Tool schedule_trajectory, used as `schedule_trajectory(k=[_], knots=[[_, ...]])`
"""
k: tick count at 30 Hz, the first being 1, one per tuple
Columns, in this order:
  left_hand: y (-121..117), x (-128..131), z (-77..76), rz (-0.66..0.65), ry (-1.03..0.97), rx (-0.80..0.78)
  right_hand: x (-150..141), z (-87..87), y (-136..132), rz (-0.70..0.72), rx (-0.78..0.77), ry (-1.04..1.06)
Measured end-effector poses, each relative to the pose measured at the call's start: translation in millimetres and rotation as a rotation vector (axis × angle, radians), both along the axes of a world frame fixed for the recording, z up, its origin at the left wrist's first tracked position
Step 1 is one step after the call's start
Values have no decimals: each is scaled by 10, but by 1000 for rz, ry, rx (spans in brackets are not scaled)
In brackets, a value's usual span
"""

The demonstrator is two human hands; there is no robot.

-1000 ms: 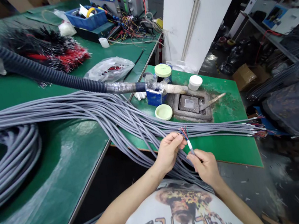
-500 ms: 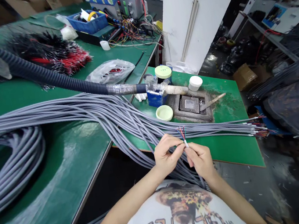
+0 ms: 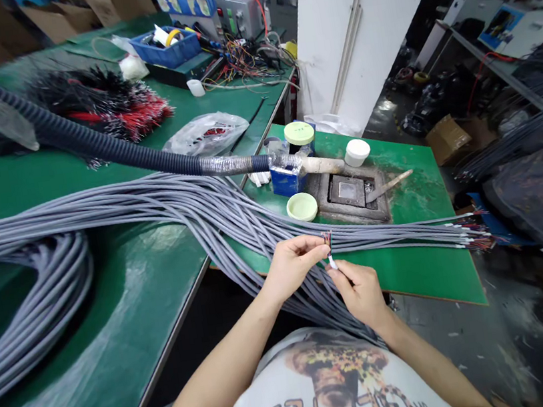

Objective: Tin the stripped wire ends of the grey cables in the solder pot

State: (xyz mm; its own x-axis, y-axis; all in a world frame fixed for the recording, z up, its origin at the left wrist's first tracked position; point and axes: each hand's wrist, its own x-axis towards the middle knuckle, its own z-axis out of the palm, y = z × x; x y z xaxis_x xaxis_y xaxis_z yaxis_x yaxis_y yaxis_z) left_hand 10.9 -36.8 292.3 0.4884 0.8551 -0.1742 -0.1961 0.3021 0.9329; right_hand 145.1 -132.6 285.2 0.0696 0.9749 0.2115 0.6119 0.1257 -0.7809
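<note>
In front of my shirt I hold one grey cable upright; its end has a white wrap and thin coloured wires rising from it. My left hand is closed, with thumb and index finger pinching those wires. My right hand is closed around the cable just below the white part. Behind both hands, a thick bundle of grey cables runs across the tables, and its stripped ends fan out at the right edge.
Beyond the bundle sits a small solder pot with a flat scraper across its rim. A pale green lid, a white tub and a blue box stand around it. A black corrugated hose crosses overhead.
My left fingers have moved up from the white wrap onto the coloured wires, which are now gathered closer together. The right hand still grips the cable.
</note>
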Motion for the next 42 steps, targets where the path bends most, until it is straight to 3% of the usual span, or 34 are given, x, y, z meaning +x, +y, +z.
schedule_trajectory(k=[9, 13, 15, 20, 22, 25, 27, 29, 36, 42], knots=[[131, -57, 52, -126, 86, 116, -14, -31, -6, 32, 18, -55], [45, -14, -21, -28, 72, 172, -9, 8, -3, -9, -34, 55], [-41, 12, -82, 101, 85, 330, 2, 18, 12, -25, -117, 208], [-199, 33, -181, 283, 128, 978, -7, -26, 89, 17, -309, 800], [-213, 28, -182, 318, 127, 1107, -26, -32, 123, 46, -351, 1016], [-223, 26, -177, 322, 107, 1182, -44, 2, 161, 68, -393, 1186], [-242, 40, -185, 304, 83, 1148, -47, 31, 179, 29, -405, 1224], [-275, 74, -202, 288, 40, 1016, -54, 44, 194, -32, -374, 1232], [-337, 299, -205, 207, -359, 56, -80, -85, 263, -249, -12, 973], [-316, 361, -165, 200, -453, -145, -1, -152, 297, -260, 82, 882]])
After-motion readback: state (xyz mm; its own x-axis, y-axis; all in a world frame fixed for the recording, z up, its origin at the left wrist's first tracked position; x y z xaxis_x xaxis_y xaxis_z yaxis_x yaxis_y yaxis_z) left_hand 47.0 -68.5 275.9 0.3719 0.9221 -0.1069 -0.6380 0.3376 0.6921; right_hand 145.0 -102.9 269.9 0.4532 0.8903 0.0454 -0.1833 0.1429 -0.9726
